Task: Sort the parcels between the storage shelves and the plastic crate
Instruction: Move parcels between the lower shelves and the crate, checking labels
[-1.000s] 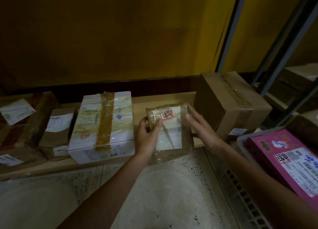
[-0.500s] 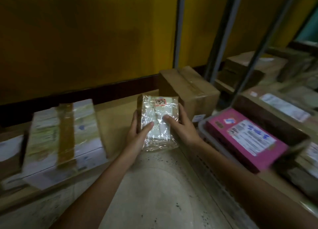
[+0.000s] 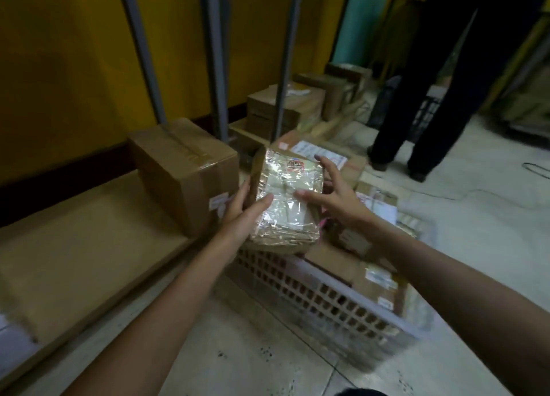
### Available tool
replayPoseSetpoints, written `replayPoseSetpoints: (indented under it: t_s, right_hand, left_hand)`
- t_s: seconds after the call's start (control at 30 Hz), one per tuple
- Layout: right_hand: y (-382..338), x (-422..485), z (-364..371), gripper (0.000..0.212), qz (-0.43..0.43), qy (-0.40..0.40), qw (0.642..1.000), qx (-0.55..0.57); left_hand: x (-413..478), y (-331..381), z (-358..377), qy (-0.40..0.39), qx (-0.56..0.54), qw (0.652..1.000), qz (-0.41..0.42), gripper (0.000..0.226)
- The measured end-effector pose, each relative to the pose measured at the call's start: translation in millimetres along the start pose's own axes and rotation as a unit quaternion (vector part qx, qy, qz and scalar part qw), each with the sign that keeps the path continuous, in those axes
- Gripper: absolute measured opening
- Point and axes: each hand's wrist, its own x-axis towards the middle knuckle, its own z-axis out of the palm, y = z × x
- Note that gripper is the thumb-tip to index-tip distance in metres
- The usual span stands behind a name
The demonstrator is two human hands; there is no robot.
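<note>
I hold the parcel (image 3: 285, 199) between my left hand (image 3: 241, 209) and right hand (image 3: 333, 196), above the near-left corner of the crate (image 3: 327, 303), which sits on the floor with more parcels inside. Left of it, a box (image 3: 184, 172) stands at the shelf's (image 3: 83, 247) right end.

Yellow wall (image 3: 74, 53); bystander's dark trousers (image 3: 431, 83); speckled floor tiles (image 3: 253, 351).

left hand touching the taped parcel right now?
Touching. In the head view the left hand grips the parcel at its left edge, thumb lying across the shiny top, no gap showing.
</note>
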Motion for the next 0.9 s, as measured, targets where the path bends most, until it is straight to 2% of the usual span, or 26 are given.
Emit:
replayPoseSetpoints:
  t_s: [0.07,0.2,0.37,0.43,0.53,0.6,0.63,0.77,0.8,0.9]
  right_hand:
    - [3,-2,-27,0.080,0.012,0.015,1.000,-0.009]
    - [16,-17,-81,0.071,0.050,0.054,0.997,-0.003]
    - [38,-45,-147,0.073,0.082,0.124,0.989,-0.021]
    - [44,-55,-172,0.076,0.098,0.149,0.984,-0.027]
    - [55,-71,-208,0.080,0.126,0.183,0.974,-0.044]
    - [64,-79,-228,0.081,0.147,0.211,0.965,-0.055]
    - [68,-82,-234,0.082,0.157,0.223,0.960,-0.063]
    - [85,-79,-238,0.085,0.190,0.214,0.950,-0.126]
    - [89,-76,-235,0.085,0.199,0.208,0.947,-0.140]
    - [102,-62,-225,0.081,0.229,0.200,0.939,-0.162]
  left_hand:
    - [4,-3,28,-0.028,0.002,1.000,-0.008,0.047]
    - [14,-16,71,-0.085,0.065,0.994,-0.008,0.045]
    - [23,-35,130,-0.169,0.121,0.978,0.006,0.057]
    - [25,-41,155,-0.185,0.129,0.974,0.012,0.055]
    - [30,-52,183,-0.199,0.218,0.955,0.038,0.045]
    - [30,-61,193,-0.219,0.314,0.919,0.088,0.047]
    - [30,-66,196,-0.236,0.376,0.890,0.108,0.053]
    - [29,-89,197,-0.277,0.642,0.708,0.095,0.093]
    - [29,-93,197,-0.267,0.675,0.682,0.089,0.096]
    - [29,-102,197,-0.209,0.719,0.654,0.103,0.077]
